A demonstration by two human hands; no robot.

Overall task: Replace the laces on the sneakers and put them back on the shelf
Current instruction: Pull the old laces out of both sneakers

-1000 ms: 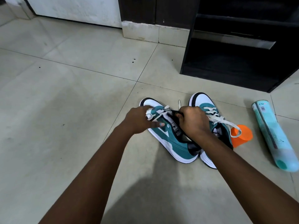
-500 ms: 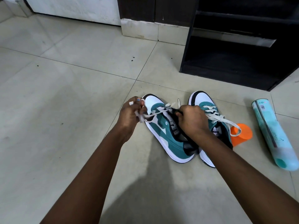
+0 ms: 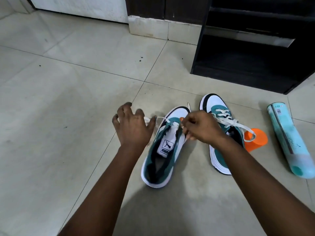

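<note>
Left hand spread, fingers apart, drawing lace out leftward; right hand pinches near sneaker's eyelets, steadying it.

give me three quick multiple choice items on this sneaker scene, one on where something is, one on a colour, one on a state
1. Where does the orange cup lie?
A. on the shelf
B. on the floor, between the right sneaker and the teal tube
C. inside the left sneaker

2. What colour is the lace on the right sneaker?
A. white
B. black
C. orange

3. How is the left sneaker laced?
A. fully laced and tied
B. mostly unlaced, tongue bare, a white lace only near the toe
C. laced in black

Answers:
1 B, the cup lies on its side on the tiles, right of that shoe and left of the tube.
2 A, white lace crosses its eyelets.
3 B, the tongue label shows bare, and the right hand pinches at the front eyelets while the left hand is spread beside the lace end.
</note>
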